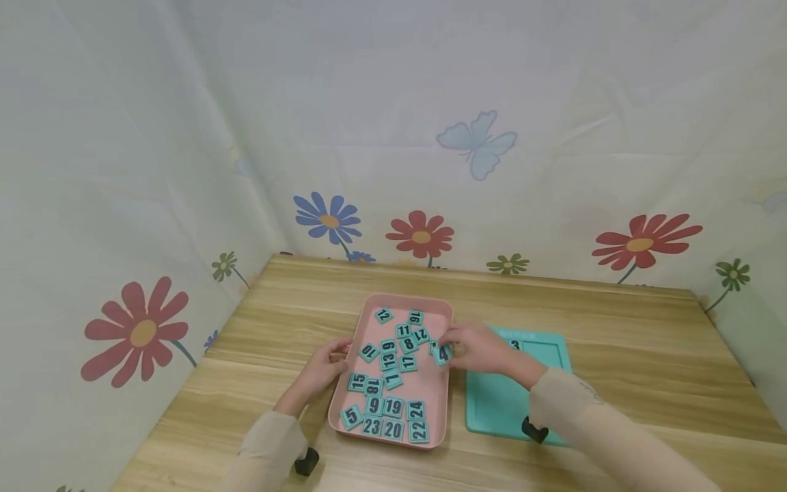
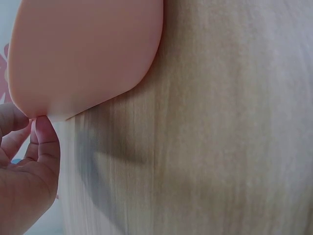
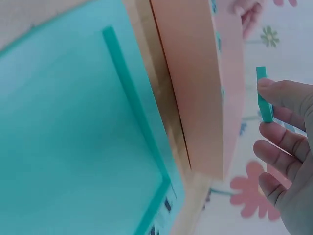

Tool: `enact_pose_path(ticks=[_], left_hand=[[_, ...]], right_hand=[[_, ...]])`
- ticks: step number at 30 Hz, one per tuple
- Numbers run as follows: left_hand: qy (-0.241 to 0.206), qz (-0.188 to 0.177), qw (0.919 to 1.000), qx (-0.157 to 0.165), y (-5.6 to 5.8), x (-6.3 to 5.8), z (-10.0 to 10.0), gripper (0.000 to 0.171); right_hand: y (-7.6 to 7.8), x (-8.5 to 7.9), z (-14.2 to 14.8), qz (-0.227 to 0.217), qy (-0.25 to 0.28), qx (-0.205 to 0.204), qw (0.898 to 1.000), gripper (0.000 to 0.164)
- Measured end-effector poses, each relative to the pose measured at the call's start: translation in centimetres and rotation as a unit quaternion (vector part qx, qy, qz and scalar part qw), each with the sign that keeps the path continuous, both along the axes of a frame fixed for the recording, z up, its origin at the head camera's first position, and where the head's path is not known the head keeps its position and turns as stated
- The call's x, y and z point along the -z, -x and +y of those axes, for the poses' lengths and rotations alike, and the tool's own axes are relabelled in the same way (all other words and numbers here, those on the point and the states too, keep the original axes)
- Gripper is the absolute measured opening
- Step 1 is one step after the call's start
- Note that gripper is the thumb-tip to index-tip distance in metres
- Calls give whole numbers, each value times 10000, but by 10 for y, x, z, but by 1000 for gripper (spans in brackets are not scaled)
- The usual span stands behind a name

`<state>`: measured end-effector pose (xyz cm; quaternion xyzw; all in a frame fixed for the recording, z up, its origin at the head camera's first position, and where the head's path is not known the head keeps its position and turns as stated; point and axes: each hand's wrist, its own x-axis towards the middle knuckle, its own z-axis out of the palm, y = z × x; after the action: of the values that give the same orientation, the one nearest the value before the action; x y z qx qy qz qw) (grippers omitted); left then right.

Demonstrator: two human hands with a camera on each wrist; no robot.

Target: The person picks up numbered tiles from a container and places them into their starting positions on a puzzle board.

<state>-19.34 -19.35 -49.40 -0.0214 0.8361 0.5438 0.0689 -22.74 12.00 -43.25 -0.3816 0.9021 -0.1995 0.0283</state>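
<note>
A pink tray [image 1: 430, 386] lies on the table with several turquoise number tiles scattered in it, among them the 17 tile [image 1: 408, 363] and 12 tile [image 1: 384, 315]. My left hand [image 1: 322, 369] pinches the tray's left rim; the left wrist view shows thumb and fingers meeting at the tray edge [image 2: 83, 58]. Over the tray's right side, my right hand [image 1: 476, 348] pinches the number 4 tile [image 1: 442, 353], seen edge-on as a thin turquoise tile [image 3: 264, 95] in the right wrist view. Part of another tile beneath it is hidden.
Right of the tray lies a turquoise framed board [image 1: 492, 403], partly under my right forearm, with a 3 tile [image 1: 515, 345] near its top edge. Both stand on a wooden table [image 1: 645, 369]. A flowered curtain [image 1: 369, 137] hangs behind.
</note>
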Motion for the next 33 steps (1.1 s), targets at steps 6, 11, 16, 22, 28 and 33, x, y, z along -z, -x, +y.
enact_pose_path(ticks=[6, 11, 16, 22, 28, 33], left_hand=[[58, -98, 9999, -85, -1, 1, 0, 48], [65, -135, 9998, -90, -2, 1, 1, 48], [24, -81, 10000, -36, -2, 1, 0, 48], [-61, -32, 10000, 8, -1, 2, 0, 47], [-44, -151, 9999, -62, -2, 3, 0, 46], [-63, -137, 9999, -71, -2, 4, 0, 47]], right_hand=[[6, -4, 28, 123, 228, 371, 9990, 29], [10, -5, 52, 118, 355, 657, 9971, 30], [12, -1, 75, 139, 352, 934, 9949, 29], [16, 11, 100, 294, 291, 1303, 9906, 29], [18, 25, 121, 467, 268, 1539, 9866, 27], [20, 36, 133, 324, 184, 1775, 9834, 26]])
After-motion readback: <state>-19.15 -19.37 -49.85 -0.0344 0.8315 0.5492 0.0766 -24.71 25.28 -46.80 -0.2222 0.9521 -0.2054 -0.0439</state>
